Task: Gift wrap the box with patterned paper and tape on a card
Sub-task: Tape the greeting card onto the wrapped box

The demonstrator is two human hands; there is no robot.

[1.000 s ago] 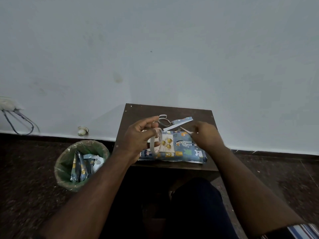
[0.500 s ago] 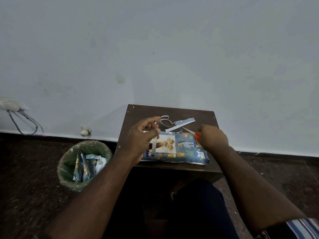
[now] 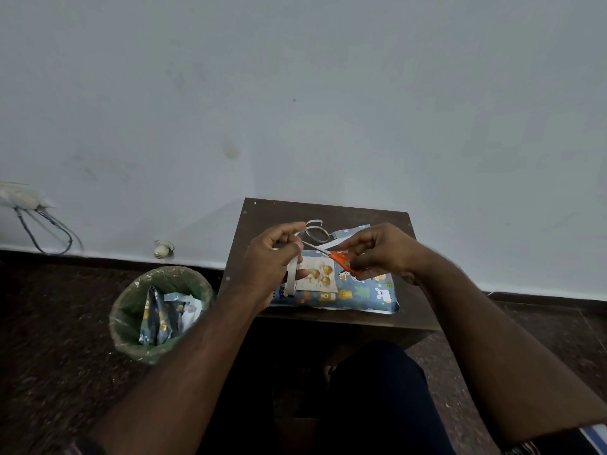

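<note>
The box wrapped in blue animal-patterned paper (image 3: 364,293) lies on the small dark brown table (image 3: 328,211). A white card with gold ornaments (image 3: 317,274) lies on the box's left part. My left hand (image 3: 272,257) holds a roll of tape (image 3: 291,277) upright above the card, with a strip pulled up between thumb and fingers. My right hand (image 3: 377,251) grips orange-handled scissors (image 3: 338,257), whose blades point left toward the tape strip by my left fingers.
A curled paper strip (image 3: 315,231) and a patterned paper offcut (image 3: 351,232) lie at the table's back. A green-lined bin (image 3: 131,310) with paper scraps stands on the floor at the left. The wall is close behind. My dark-clothed knee (image 3: 377,389) is below the table.
My right hand has picked up the orange scissors and carried them left to the tape. My left hand keeps holding the roll above the card.
</note>
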